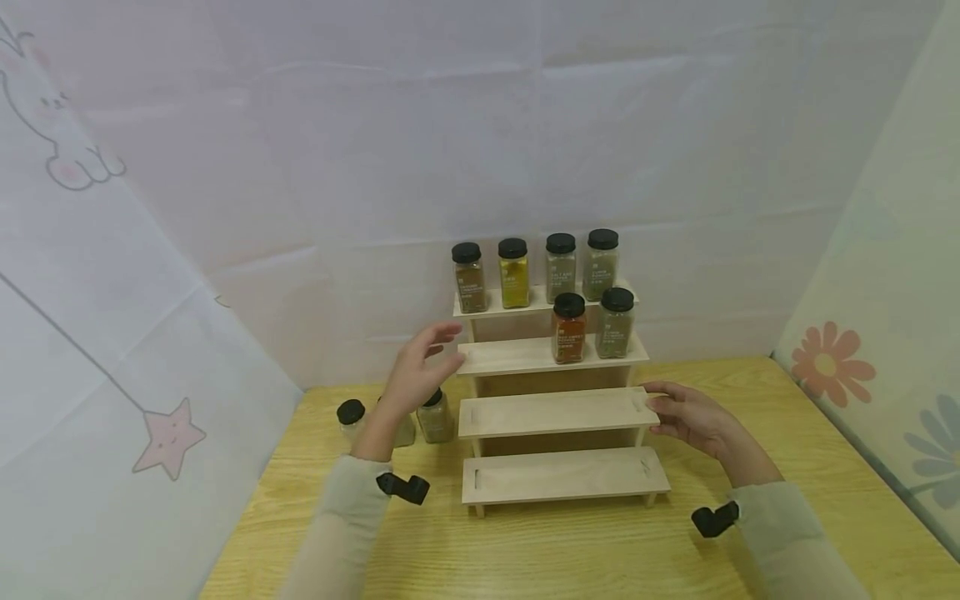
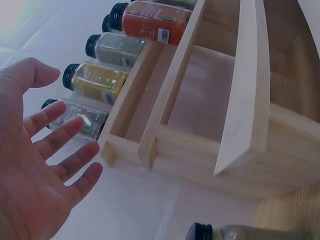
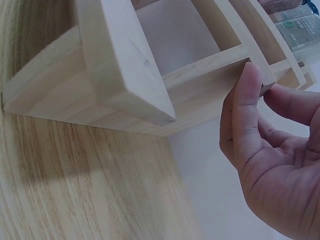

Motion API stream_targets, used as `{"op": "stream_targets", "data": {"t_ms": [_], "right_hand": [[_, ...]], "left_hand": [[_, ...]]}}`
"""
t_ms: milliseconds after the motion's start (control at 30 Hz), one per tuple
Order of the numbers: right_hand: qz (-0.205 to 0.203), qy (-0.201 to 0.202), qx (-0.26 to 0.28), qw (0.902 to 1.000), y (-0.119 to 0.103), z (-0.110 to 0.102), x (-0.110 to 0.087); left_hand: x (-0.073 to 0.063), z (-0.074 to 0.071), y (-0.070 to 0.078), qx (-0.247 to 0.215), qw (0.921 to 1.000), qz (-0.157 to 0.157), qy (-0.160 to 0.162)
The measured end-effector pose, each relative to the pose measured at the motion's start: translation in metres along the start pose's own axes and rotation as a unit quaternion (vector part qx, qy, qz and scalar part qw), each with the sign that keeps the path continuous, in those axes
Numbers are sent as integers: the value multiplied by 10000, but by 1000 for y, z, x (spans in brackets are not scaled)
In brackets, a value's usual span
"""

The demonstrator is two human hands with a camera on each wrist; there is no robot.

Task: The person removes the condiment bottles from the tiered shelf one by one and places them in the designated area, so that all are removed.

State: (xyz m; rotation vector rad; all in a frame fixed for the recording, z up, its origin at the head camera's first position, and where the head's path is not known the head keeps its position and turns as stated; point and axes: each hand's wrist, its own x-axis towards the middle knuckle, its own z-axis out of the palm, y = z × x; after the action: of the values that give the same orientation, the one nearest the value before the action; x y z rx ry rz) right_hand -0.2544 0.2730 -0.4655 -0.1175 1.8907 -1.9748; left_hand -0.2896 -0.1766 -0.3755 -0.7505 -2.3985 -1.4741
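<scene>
A four-tier wooden spice rack stands on the table. My right hand pinches the right end of its third tier from the top, thumb and index finger at the board's corner in the right wrist view. Near the left end of the second tier is my left hand, its fingers spread and holding nothing in the left wrist view. The top tier bears several black-lidded spice jars, among them a yellow one. On the second tier, a red spice jar and a grey-green one stand at the right.
Left of the rack, several spice jars stand on the wooden table, partly hidden by my left hand and forearm. A pale cloth hangs behind the rack, and printed cloths rise at both sides.
</scene>
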Motion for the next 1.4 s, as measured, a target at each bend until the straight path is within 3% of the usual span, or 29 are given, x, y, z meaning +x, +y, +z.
{"op": "stream_targets", "data": {"t_ms": [267,500,733,1200,1400], "right_hand": [[3,-66,88,9999,2,0,0],[-34,-82,100,9999,2,0,0],[-28,-22,83,10000,3,-1,1],[-11,-44,204,9998,2,-1,1],[27,-13,179,9998,1,0,0]], "left_hand": [[8,14,11,-263,9996,5,-122],[16,24,13,-66,9996,66,-273],[24,36,13,-151,9992,242,-297],[39,57,22,-472,9974,146,-534],[46,66,22,-210,9975,66,-678]]}}
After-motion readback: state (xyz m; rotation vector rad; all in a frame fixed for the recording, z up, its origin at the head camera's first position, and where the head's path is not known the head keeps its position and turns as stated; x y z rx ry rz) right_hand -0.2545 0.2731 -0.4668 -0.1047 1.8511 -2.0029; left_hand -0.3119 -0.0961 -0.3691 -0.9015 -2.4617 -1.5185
